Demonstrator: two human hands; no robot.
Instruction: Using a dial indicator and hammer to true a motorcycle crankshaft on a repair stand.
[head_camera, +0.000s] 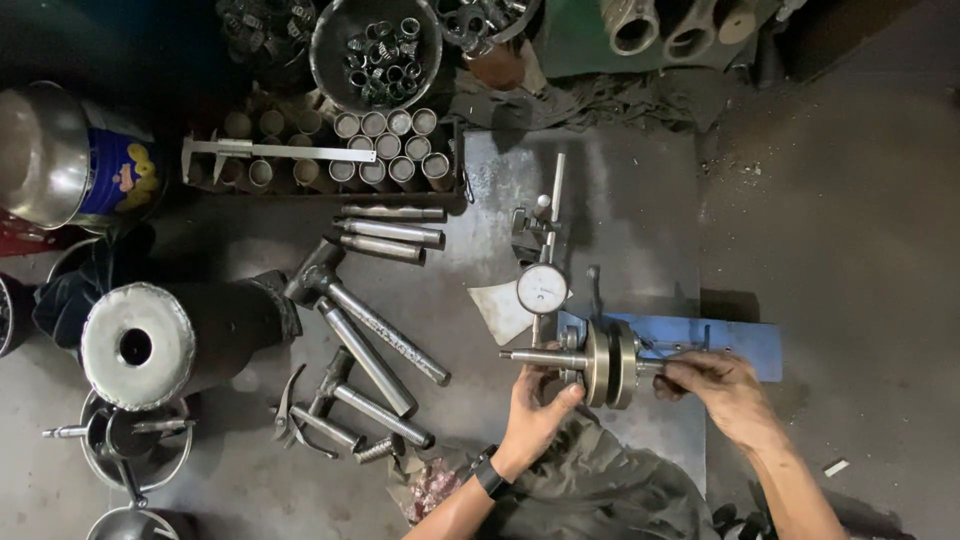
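Steel crankshaft (600, 362) held by both hands — dial gauge (542, 289) just behind.

— What are you wearing on your arms?

— Nothing over them: both your forearms are bare, no sleeves and no gloves on your left hand (535, 408) or right hand (722, 386).

— Anything on the wrists?

— A black band-shaped wristwatch (487, 474), lower centre of the frame. Your olive-drab cloth trousers (600, 490) show creased beneath.
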